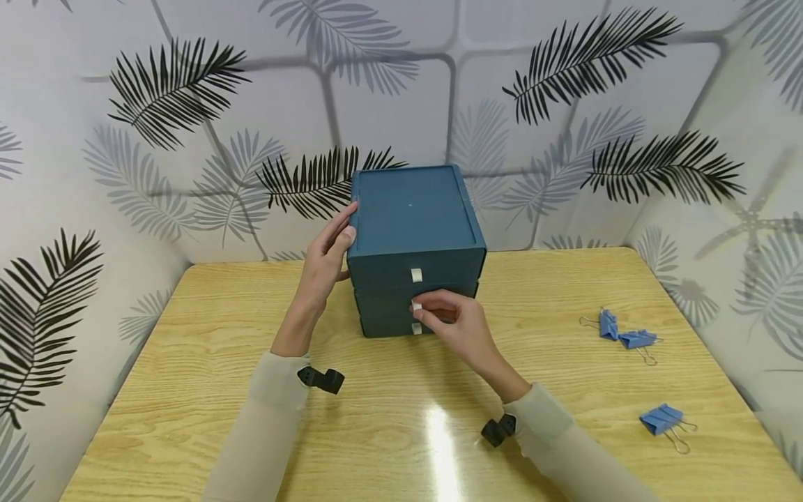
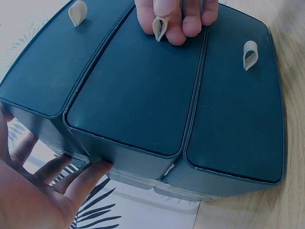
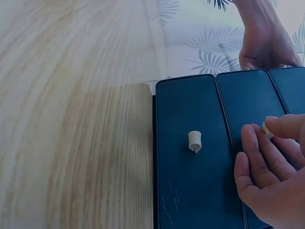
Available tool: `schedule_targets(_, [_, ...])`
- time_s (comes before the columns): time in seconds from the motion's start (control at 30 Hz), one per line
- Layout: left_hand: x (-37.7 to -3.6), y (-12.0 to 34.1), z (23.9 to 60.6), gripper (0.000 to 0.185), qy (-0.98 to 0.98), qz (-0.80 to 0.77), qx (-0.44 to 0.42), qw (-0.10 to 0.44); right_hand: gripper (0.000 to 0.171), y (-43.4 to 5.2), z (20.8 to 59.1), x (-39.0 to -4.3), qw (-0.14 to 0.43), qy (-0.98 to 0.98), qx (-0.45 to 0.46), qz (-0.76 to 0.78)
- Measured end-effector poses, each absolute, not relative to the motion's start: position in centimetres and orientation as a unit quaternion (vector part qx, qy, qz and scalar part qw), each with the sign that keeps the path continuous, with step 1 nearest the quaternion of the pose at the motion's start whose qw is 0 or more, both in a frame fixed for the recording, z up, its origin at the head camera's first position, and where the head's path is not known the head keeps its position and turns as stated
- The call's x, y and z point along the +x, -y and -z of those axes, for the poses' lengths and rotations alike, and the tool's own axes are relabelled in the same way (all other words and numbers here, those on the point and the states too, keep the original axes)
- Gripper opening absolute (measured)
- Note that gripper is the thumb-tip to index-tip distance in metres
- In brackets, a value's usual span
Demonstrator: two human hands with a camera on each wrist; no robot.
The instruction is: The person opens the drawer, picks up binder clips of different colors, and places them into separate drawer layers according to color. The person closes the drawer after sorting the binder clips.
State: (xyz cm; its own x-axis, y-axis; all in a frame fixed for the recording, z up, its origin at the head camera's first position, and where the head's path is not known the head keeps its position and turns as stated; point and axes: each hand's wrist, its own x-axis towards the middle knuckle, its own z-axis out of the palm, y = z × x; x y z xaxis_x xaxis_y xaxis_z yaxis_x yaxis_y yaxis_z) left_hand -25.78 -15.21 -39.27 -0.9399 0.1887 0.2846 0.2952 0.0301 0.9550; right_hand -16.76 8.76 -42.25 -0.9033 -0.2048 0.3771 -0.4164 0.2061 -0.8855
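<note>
A dark blue box with three stacked drawers [image 1: 410, 216] stands at the back of the table, a small white pull tab on each drawer front. My right hand [image 1: 461, 328] pinches the middle drawer's tab [image 2: 159, 29] between thumb and fingers. The left hand [image 1: 323, 261] rests against the box's left side, its fingers [image 2: 88, 183] straight along the side wall. Above and below the pinched tab are the top tab [image 1: 417, 275] and the bottom tab [image 3: 195, 141]. All three drawer fronts look about flush.
Two blue binder clips [image 1: 607, 325] lie close together at the right of the wooden table [image 1: 188, 390]. Another binder clip [image 1: 662, 418] lies nearer the front right. Behind the box rises a leaf-patterned wall covering [image 1: 401, 104].
</note>
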Motion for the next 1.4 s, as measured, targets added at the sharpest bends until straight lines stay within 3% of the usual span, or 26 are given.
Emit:
schedule_targets(0.47, [-26.0, 15.0, 39.2, 0.049, 0.720, 0.670, -0.176, 0.042, 0.023, -10.9, 46.7, -17.1, 0.103, 0.770, 0.198, -0.597])
schedule_targets(1.4, [-25.9, 15.3, 39.2, 0.049, 0.715, 0.678, -0.169, 0.040, 0.028, -10.2, 48.9, -18.2, -0.047, 0.770, 0.162, -0.615])
